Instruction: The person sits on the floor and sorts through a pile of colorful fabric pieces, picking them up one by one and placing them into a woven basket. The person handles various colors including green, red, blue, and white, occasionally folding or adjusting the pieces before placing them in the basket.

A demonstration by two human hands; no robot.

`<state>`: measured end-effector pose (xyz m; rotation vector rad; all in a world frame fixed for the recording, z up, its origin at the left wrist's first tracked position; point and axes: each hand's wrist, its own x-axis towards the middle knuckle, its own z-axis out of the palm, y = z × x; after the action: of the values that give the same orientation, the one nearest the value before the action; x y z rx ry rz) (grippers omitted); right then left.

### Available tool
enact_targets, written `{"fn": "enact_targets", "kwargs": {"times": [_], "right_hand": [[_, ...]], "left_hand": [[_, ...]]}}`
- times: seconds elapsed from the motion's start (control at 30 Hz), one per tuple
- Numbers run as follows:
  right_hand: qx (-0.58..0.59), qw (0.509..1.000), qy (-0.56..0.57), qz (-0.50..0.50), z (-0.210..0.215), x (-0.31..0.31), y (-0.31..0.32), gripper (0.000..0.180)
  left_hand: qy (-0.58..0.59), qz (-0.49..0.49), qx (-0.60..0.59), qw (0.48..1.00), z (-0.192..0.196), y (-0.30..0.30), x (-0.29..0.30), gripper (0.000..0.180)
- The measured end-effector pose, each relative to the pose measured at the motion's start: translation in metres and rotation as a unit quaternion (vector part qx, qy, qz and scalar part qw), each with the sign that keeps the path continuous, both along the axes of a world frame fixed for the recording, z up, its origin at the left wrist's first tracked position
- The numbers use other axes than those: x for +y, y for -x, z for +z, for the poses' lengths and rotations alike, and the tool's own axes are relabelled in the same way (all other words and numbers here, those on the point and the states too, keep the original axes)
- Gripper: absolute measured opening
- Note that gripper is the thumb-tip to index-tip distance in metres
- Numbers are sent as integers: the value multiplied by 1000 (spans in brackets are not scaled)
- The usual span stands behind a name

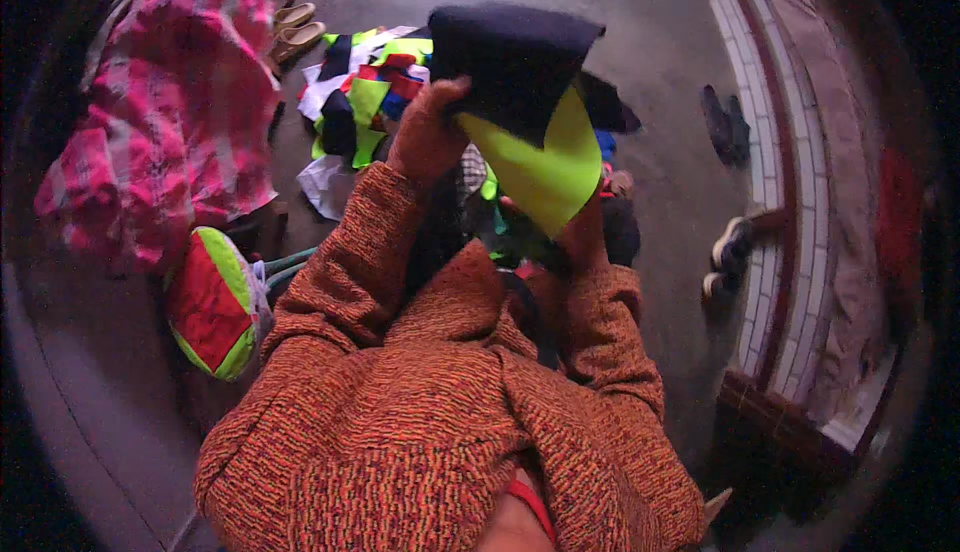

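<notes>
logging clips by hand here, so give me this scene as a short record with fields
left hand: grips the edge of a black cloth
right hand: at the lower edge of a yellow-green cloth, fingers mostly hidden
held cloths: black overlaps yellow-green; whether joined, cannot tell
ahead: multicoloured fabric scraps on the floor
left side: pink checked cloth, tan sandals, red-and-lime rounded item
right side: dark shoes near white-tiled edging

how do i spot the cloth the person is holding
Start at the big orange knitted sweater, then follow its left sleeve up to the left hand. That hand holds the cloth: black above, pointed yellow-green below, held up, unlike the jumbled scraps on the floor.
</notes>
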<state>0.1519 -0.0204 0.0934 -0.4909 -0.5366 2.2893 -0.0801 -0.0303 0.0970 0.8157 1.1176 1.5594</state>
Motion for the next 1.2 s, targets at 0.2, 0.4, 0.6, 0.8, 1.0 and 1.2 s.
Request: {"fn": "enact_targets", "kwargs": {"times": [0.2, 0.4, 0.6, 0.8, 1.0, 1.2], "right_hand": [[42, 998, 29, -40, -11, -3, -41, 51], [-393, 878, -271, -40, -87, 11, -65, 50], [-547, 694, -454, -114, -121, 18, -62, 40], [-534, 658, -527, -71, -119, 11, -57, 45], [-529, 841, -116, 12, -69, -3, -22, 49], [-290, 955, -42, -31, -92, -1, -14, 50]], "left_hand": [[162, -135, -260, 942, -3, -85, -20, 25], [185, -146, -41, 971, -59, -81, -2, 47], [99, -18, 146, 984, -71, -92, 0, 85], [80, -137, 236, 959, -64, -96, -2, 93], [100, -248, 14, 963, -45, -90, -8, 58], [84, -187, 150, 967, -55, -77, -16, 42]]}}
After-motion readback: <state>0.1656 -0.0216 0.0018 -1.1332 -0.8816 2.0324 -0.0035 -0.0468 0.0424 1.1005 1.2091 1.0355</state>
